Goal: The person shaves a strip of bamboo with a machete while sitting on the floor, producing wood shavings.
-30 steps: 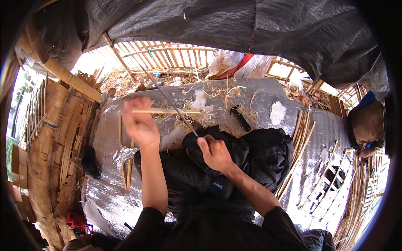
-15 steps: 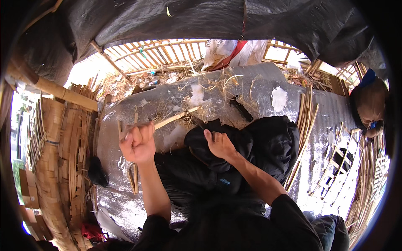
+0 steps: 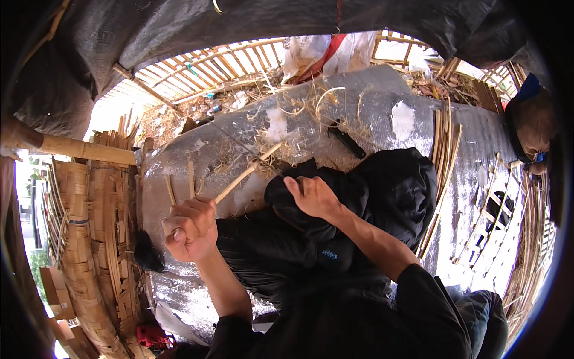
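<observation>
My left hand point(image 3: 190, 230) is closed in a fist around one end of a thin, pale bamboo strip point(image 3: 242, 175). The strip slants away to the right, its far end above curly shavings. My right hand point(image 3: 315, 196) is closed too, resting by the dark cloth over my raised leg point(image 3: 388, 185). What its fingers hold is hidden against the dark cloth. Beyond that hand, a black, long, narrow object point(image 3: 347, 140) lies on the silvery mat point(image 3: 215, 143), among pale shavings point(image 3: 311, 110).
Bundled bamboo strips point(image 3: 445, 161) lie on the mat at right, near a slatted bamboo frame point(image 3: 484, 209). Woven bamboo panels point(image 3: 95, 239) stand at left. A bamboo fence point(image 3: 209, 69) runs behind, under a black tarp point(image 3: 239, 21). Another person point(image 3: 532, 122) is at the far right.
My left hand has drawn back toward me, pulling the bamboo strip with it. My right hand has stayed in nearly the same place, still closed. The view has tilted slightly downward.
</observation>
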Action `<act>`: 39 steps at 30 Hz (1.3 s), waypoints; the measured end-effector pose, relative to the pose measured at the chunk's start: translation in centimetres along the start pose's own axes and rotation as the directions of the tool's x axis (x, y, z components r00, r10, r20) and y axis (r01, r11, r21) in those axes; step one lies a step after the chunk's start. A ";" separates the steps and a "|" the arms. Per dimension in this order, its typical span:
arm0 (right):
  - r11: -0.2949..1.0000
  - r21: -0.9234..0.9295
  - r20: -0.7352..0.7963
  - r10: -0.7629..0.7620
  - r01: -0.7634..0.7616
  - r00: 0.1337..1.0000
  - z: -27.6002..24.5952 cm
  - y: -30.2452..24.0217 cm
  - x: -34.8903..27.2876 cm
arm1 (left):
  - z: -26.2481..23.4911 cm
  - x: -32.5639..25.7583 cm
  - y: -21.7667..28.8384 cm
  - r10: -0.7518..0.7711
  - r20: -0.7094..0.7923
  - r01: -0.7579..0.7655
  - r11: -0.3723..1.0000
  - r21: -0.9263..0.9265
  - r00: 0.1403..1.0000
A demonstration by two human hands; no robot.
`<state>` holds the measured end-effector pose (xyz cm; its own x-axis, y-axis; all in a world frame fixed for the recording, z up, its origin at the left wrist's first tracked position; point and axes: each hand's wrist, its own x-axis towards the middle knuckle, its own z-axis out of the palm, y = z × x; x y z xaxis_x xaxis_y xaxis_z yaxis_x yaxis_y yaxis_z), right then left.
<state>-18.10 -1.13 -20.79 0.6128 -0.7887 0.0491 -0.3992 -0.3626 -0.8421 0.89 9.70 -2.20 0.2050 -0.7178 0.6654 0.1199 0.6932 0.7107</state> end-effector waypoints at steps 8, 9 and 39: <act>0.999 -0.031 -0.045 0.034 -0.035 0.998 -0.4 0.0 0.0 | 0.1 1.2 -0.5 -0.032 0.066 0.033 0.999 -0.017 0.997; 0.983 -0.174 -0.040 0.054 -0.060 0.998 0.6 3.5 0.6 | -0.3 1.2 -0.4 -0.037 0.057 0.038 0.999 -0.032 0.998; 0.957 0.287 -0.056 -0.015 0.031 0.998 -1.3 -7.0 -1.7 | 1.9 1.4 -2.8 0.053 -0.426 -0.066 0.998 -0.015 0.903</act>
<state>-17.29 2.08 -14.30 0.5797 -0.8096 0.0921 -0.1672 -0.2289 -0.9590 -1.04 6.61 -2.86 0.6054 -0.5832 0.5417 0.1207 0.7400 0.6617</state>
